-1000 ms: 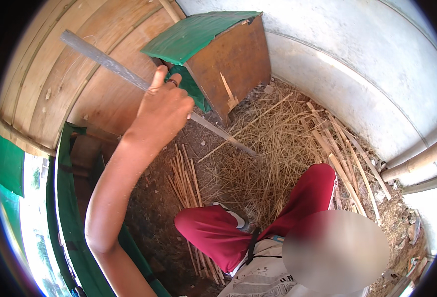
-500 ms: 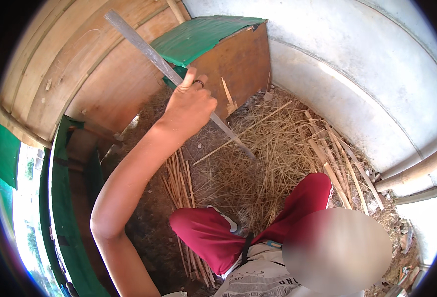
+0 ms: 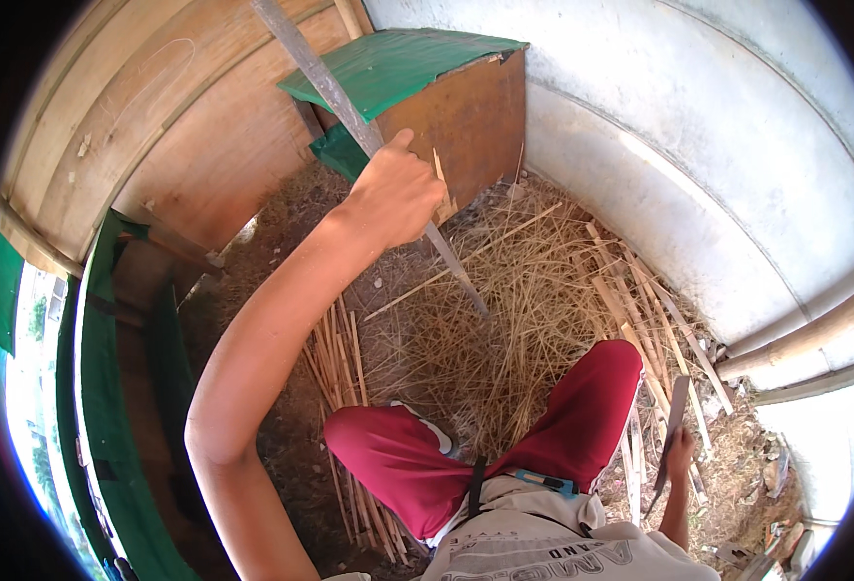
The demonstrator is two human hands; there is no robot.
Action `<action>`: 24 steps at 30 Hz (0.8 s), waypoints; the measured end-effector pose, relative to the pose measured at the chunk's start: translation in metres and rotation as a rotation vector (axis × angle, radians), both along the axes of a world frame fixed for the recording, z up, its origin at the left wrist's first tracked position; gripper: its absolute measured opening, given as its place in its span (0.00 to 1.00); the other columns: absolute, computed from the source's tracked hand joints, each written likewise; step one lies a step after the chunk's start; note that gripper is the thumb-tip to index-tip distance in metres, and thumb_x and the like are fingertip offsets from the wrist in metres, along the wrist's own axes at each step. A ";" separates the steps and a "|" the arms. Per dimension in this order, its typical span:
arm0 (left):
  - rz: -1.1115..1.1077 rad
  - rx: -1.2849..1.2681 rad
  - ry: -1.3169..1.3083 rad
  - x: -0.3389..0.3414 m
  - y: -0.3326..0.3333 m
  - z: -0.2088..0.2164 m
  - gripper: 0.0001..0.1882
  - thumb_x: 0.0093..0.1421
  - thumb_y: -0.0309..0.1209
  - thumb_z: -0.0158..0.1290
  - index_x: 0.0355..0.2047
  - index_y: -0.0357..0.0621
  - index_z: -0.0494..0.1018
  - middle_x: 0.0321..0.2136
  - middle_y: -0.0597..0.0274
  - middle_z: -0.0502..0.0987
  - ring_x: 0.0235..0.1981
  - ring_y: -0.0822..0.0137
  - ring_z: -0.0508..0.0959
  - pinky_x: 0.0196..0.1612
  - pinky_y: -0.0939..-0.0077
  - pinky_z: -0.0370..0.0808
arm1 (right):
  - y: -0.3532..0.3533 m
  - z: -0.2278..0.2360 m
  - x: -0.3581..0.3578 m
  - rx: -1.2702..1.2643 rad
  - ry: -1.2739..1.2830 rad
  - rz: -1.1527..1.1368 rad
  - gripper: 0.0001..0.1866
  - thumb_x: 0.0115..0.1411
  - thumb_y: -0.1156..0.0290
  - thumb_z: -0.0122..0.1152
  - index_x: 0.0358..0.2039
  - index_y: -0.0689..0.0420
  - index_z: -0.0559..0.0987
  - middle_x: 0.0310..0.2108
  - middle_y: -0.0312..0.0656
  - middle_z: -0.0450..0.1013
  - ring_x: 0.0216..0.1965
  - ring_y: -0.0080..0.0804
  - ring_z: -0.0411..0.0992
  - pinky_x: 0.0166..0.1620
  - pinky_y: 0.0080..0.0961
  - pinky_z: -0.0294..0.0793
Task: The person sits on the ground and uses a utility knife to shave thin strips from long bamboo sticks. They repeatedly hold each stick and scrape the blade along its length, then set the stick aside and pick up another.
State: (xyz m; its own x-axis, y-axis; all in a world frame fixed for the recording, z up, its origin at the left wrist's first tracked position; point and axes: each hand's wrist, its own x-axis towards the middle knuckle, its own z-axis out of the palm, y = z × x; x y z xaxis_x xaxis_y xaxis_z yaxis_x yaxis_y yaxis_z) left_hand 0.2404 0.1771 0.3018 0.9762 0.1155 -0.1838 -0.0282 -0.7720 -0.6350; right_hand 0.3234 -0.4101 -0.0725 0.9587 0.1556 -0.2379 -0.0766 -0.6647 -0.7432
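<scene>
My left hand (image 3: 400,190) is closed around a long, weathered grey wooden strip (image 3: 322,79). The strip slants from the upper left down to the straw, where its lower tip (image 3: 482,308) touches or hangs just above the pile. At the lower right my right hand (image 3: 680,453) is closed on a dark, flat-bladed tool that looks like a machete (image 3: 674,416), held beside my right knee. Its handle is hidden. Loose dry straw (image 3: 514,320) covers the ground in front of my crouched legs (image 3: 582,397).
Split bamboo strips (image 3: 345,358) lie beside my left leg, and more bamboo pieces (image 3: 652,320) lie at the right. A brown wooden box (image 3: 480,116) with a green cover (image 3: 408,73) stands at the back. Pale sheet walls (image 3: 659,174) and wooden panels (image 3: 185,174) enclose the space.
My left hand has shifted slightly right and down with the wooden strip, which stands a little steeper. My right hand with the machete now shows; a blurred patch covered that area before.
</scene>
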 end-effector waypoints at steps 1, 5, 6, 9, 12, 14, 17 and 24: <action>-0.034 -0.002 -0.027 0.011 -0.004 0.006 0.09 0.49 0.31 0.60 0.13 0.52 0.78 0.13 0.62 0.76 0.24 0.65 0.77 0.56 0.68 0.59 | -0.021 -0.008 0.028 0.016 -0.046 -0.028 0.15 0.70 0.62 0.51 0.32 0.61 0.74 0.21 0.33 0.65 0.23 0.23 0.62 0.28 0.30 0.62; -0.164 0.079 -0.250 0.008 -0.004 -0.011 0.09 0.51 0.33 0.59 0.14 0.53 0.80 0.15 0.66 0.77 0.40 0.63 0.77 0.63 0.60 0.47 | 0.081 0.132 0.075 0.345 -0.007 0.063 0.16 0.66 0.69 0.58 0.52 0.62 0.75 0.33 0.32 0.71 0.33 0.19 0.67 0.34 0.19 0.67; -0.143 0.102 -0.257 0.011 -0.007 -0.015 0.09 0.52 0.33 0.59 0.15 0.53 0.80 0.15 0.67 0.78 0.43 0.63 0.75 0.64 0.58 0.44 | 0.103 0.160 0.081 0.370 0.056 0.144 0.19 0.66 0.70 0.58 0.56 0.63 0.73 0.39 0.35 0.73 0.39 0.21 0.68 0.40 0.20 0.68; -0.103 0.110 -0.252 0.020 -0.016 -0.018 0.09 0.52 0.33 0.58 0.16 0.55 0.81 0.16 0.69 0.78 0.47 0.62 0.74 0.65 0.55 0.40 | 0.182 0.204 0.085 0.373 -0.100 0.485 0.24 0.66 0.65 0.58 0.59 0.64 0.71 0.40 0.45 0.78 0.40 0.36 0.78 0.47 0.33 0.77; -0.088 0.101 -0.238 0.025 -0.015 -0.018 0.09 0.53 0.33 0.58 0.17 0.55 0.81 0.17 0.70 0.78 0.48 0.61 0.73 0.65 0.55 0.40 | 0.274 0.244 0.047 0.184 -0.328 0.560 0.16 0.67 0.64 0.55 0.50 0.61 0.77 0.35 0.51 0.78 0.34 0.41 0.78 0.36 0.40 0.77; -0.092 0.101 -0.248 0.026 -0.013 -0.019 0.08 0.53 0.34 0.58 0.18 0.54 0.82 0.18 0.70 0.79 0.48 0.61 0.73 0.64 0.56 0.41 | 0.325 0.245 0.027 0.151 -0.577 0.642 0.11 0.67 0.67 0.55 0.43 0.61 0.77 0.29 0.51 0.76 0.27 0.43 0.76 0.32 0.40 0.75; -0.108 0.099 -0.264 0.031 -0.018 -0.016 0.08 0.54 0.34 0.58 0.19 0.54 0.82 0.20 0.69 0.80 0.49 0.62 0.73 0.64 0.56 0.41 | 0.378 0.246 0.010 0.266 -0.698 0.724 0.07 0.63 0.73 0.57 0.38 0.64 0.75 0.29 0.52 0.74 0.26 0.46 0.75 0.30 0.39 0.75; -0.073 0.034 -0.261 0.034 -0.027 -0.019 0.08 0.51 0.32 0.58 0.16 0.51 0.81 0.19 0.65 0.79 0.52 0.60 0.72 0.63 0.59 0.44 | 0.432 0.217 0.010 0.168 -0.814 0.811 0.10 0.59 0.79 0.59 0.40 0.69 0.77 0.31 0.56 0.75 0.27 0.52 0.76 0.32 0.42 0.77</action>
State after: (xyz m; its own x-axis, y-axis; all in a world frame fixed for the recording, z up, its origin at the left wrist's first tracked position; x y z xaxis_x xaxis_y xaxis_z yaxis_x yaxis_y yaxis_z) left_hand 0.2748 0.1498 0.2827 0.9960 0.0447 0.0779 0.0849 -0.7518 -0.6539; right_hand 0.3338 0.0219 0.1446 0.4237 0.7651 0.4848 0.8674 -0.1885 -0.4605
